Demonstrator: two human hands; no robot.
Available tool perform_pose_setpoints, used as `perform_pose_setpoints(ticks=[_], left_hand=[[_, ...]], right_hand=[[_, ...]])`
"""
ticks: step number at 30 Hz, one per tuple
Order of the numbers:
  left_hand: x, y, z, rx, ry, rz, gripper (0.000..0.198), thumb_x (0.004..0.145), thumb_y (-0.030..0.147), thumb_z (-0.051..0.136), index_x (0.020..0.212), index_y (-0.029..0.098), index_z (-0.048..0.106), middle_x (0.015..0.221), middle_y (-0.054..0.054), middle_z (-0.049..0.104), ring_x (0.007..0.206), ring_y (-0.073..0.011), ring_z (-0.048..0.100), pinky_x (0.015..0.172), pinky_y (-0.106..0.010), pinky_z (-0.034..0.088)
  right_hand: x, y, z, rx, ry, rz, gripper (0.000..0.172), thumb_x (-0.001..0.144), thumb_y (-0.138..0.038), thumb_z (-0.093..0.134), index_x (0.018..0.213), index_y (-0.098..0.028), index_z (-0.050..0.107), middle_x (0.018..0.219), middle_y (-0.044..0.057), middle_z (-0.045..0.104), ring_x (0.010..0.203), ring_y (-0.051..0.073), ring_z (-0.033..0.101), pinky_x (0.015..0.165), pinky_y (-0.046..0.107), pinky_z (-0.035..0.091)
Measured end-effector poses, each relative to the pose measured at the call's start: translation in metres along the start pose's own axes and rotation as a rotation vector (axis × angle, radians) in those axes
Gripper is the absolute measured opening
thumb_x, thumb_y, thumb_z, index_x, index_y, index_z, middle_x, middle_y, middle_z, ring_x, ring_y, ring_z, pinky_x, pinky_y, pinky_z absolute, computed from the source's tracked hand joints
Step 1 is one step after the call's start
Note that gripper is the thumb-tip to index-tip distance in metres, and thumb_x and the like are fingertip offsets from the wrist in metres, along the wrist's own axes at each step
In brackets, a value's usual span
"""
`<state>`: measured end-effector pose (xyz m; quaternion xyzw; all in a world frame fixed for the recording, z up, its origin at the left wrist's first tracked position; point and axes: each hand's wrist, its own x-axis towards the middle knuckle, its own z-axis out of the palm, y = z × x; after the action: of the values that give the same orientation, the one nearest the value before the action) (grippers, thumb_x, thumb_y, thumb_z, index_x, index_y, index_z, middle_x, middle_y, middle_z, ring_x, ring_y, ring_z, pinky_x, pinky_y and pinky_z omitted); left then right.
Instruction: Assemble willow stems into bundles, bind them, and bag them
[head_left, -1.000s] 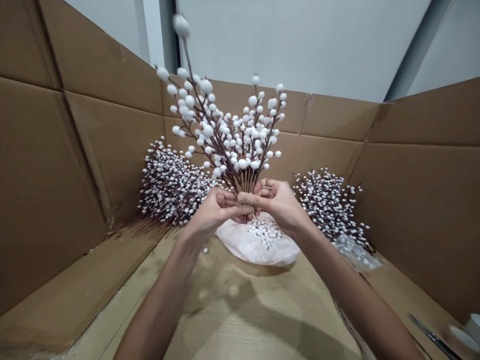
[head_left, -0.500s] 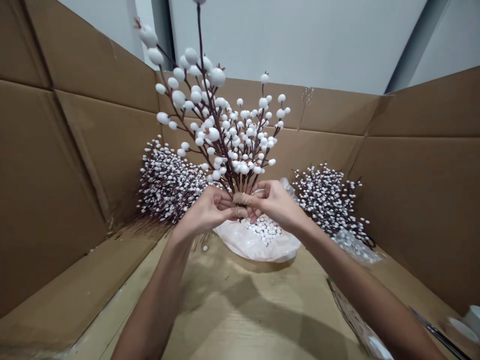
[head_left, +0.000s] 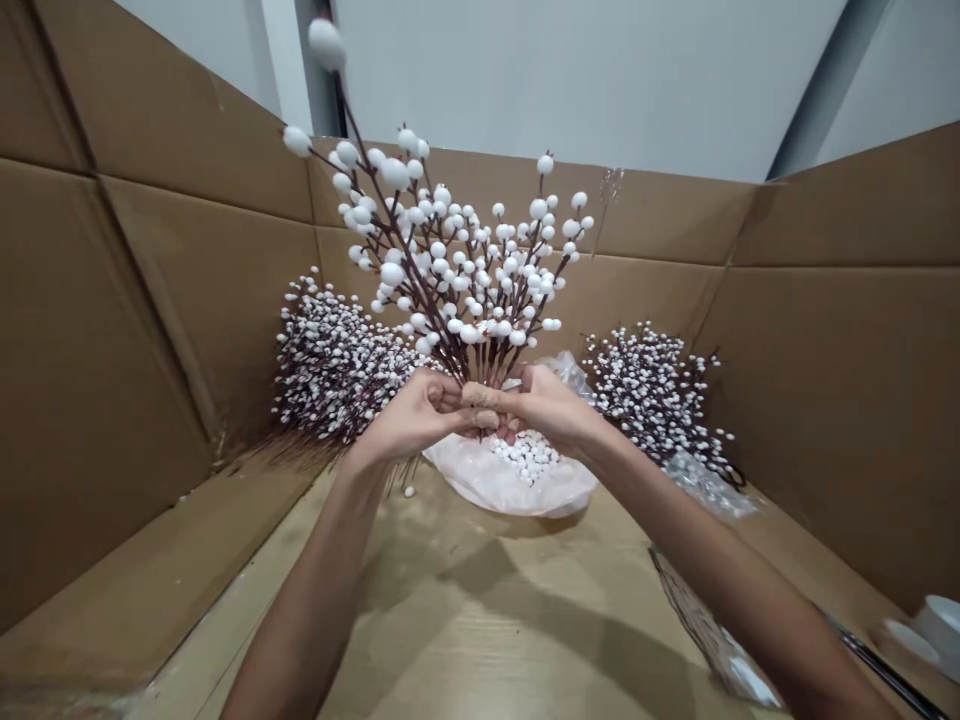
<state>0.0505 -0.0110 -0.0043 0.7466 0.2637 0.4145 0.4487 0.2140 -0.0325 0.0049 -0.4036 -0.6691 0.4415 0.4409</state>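
A fanned bunch of white berry stems (head_left: 442,260) stands upright between my hands, its dark brown stems gathered at the base. My left hand (head_left: 424,412) is closed round the stem bottoms from the left. From the right, my right hand (head_left: 544,405) pinches the same stems, with its thumb lying just above the left thumb. Both thumbs appear to have tan wrapping at the tips. The fingers hide the lower stem ends. Behind and below the hands, a white plastic bag (head_left: 495,480) holds many loose white berries (head_left: 529,455).
Piles of berry stems lie at the left (head_left: 337,360) and right (head_left: 652,395), by the cardboard walls (head_left: 847,400). Clear plastic wrap (head_left: 705,485) sits beside the right pile. Bare brown stems (head_left: 686,610), a dark pen-like tool (head_left: 877,660) and white rolls (head_left: 937,630) are at lower right.
The bunch's tops have tipped away from me, and the tall left stems now lean further left and appear lower. Both hands keep their grip at the base.
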Motion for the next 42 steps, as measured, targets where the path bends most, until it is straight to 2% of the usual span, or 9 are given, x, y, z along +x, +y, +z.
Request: perform_pose_setpoints(ticks=[6, 10, 16, 20, 23, 28, 34, 39, 42], left_hand=[[-0.002, 0.002, -0.001, 0.132, -0.004, 0.060, 0.019, 0.061, 0.030, 0.080, 0.053, 0.015, 0.070, 0.049, -0.002, 0.064, 0.048, -0.0138, 0.057, 0.047, -0.022, 0.043], [-0.002, 0.000, -0.003, 0.181, -0.002, 0.088, 0.023, 0.059, 0.033, 0.081, 0.052, 0.015, 0.069, 0.048, 0.000, 0.060, 0.046, -0.0108, 0.050, 0.043, -0.020, 0.035], [0.002, -0.006, 0.000, 0.048, -0.029, 0.029, 0.024, 0.059, 0.034, 0.082, 0.057, 0.013, 0.070, 0.054, -0.003, 0.066, 0.056, -0.0144, 0.061, 0.052, -0.022, 0.048], [0.006, -0.012, 0.001, -0.163, 0.001, -0.054, 0.028, 0.057, 0.036, 0.084, 0.066, 0.012, 0.073, 0.061, -0.004, 0.071, 0.059, -0.0160, 0.067, 0.059, -0.025, 0.056], [0.008, -0.015, 0.000, -0.205, -0.009, -0.059, 0.027, 0.061, 0.036, 0.083, 0.067, 0.012, 0.074, 0.062, -0.005, 0.072, 0.059, -0.0161, 0.068, 0.060, -0.024, 0.057], [0.009, -0.018, 0.001, -0.273, -0.061, -0.029, 0.015, 0.072, 0.028, 0.077, 0.071, 0.013, 0.076, 0.067, -0.006, 0.075, 0.062, -0.0135, 0.070, 0.062, -0.019, 0.057], [0.012, -0.017, 0.006, -0.363, -0.017, -0.025, 0.011, 0.068, 0.023, 0.080, 0.073, 0.013, 0.077, 0.068, -0.005, 0.076, 0.061, -0.0118, 0.069, 0.061, -0.016, 0.055], [0.012, -0.015, 0.007, -0.413, 0.059, -0.028, 0.025, 0.059, 0.033, 0.084, 0.069, 0.012, 0.077, 0.065, -0.006, 0.075, 0.061, -0.0145, 0.069, 0.061, -0.020, 0.057], [0.012, -0.014, 0.006, -0.416, 0.120, -0.047, 0.030, 0.053, 0.035, 0.087, 0.068, 0.011, 0.076, 0.063, -0.005, 0.073, 0.060, -0.0137, 0.068, 0.061, -0.021, 0.057]], right_hand=[[0.001, -0.001, -0.004, -0.005, -0.062, 0.085, 0.031, 0.060, -0.037, 0.084, 0.064, -0.015, 0.063, 0.054, 0.003, 0.061, 0.048, 0.012, 0.059, 0.048, 0.023, 0.055], [-0.004, -0.007, 0.000, -0.039, -0.050, 0.135, 0.033, 0.061, -0.039, 0.083, 0.055, -0.015, 0.062, 0.050, 0.003, 0.061, 0.047, 0.012, 0.060, 0.053, 0.026, 0.058], [-0.002, -0.007, -0.003, -0.032, -0.032, 0.223, 0.035, 0.060, -0.043, 0.082, 0.059, -0.014, 0.064, 0.051, 0.004, 0.062, 0.049, 0.013, 0.061, 0.057, 0.028, 0.058], [0.000, -0.006, -0.017, -0.081, -0.115, 0.134, 0.031, 0.065, -0.036, 0.081, 0.072, -0.012, 0.063, 0.061, 0.004, 0.064, 0.054, 0.012, 0.061, 0.055, 0.025, 0.056], [-0.002, -0.012, -0.023, -0.176, -0.069, 0.047, 0.031, 0.067, -0.033, 0.080, 0.080, -0.013, 0.061, 0.066, 0.004, 0.064, 0.055, 0.012, 0.059, 0.049, 0.024, 0.050], [-0.004, -0.022, -0.021, -0.257, -0.023, -0.103, 0.027, 0.080, -0.038, 0.066, 0.072, -0.013, 0.059, 0.061, 0.000, 0.057, 0.052, 0.008, 0.054, 0.050, 0.022, 0.044], [0.006, -0.016, -0.015, -0.490, 0.110, -0.222, 0.026, 0.088, -0.027, 0.058, 0.066, -0.015, 0.051, 0.058, -0.003, 0.052, 0.052, 0.007, 0.049, 0.047, 0.021, 0.035], [0.001, -0.006, -0.014, -0.251, 0.049, -0.245, 0.025, 0.084, -0.037, 0.063, 0.076, -0.015, 0.054, 0.068, -0.001, 0.057, 0.061, 0.010, 0.056, 0.055, 0.023, 0.044], [-0.007, 0.005, -0.010, -0.244, 0.139, -0.340, 0.021, 0.083, -0.034, 0.064, 0.075, -0.014, 0.058, 0.071, 0.001, 0.061, 0.065, 0.011, 0.058, 0.060, 0.025, 0.047]])
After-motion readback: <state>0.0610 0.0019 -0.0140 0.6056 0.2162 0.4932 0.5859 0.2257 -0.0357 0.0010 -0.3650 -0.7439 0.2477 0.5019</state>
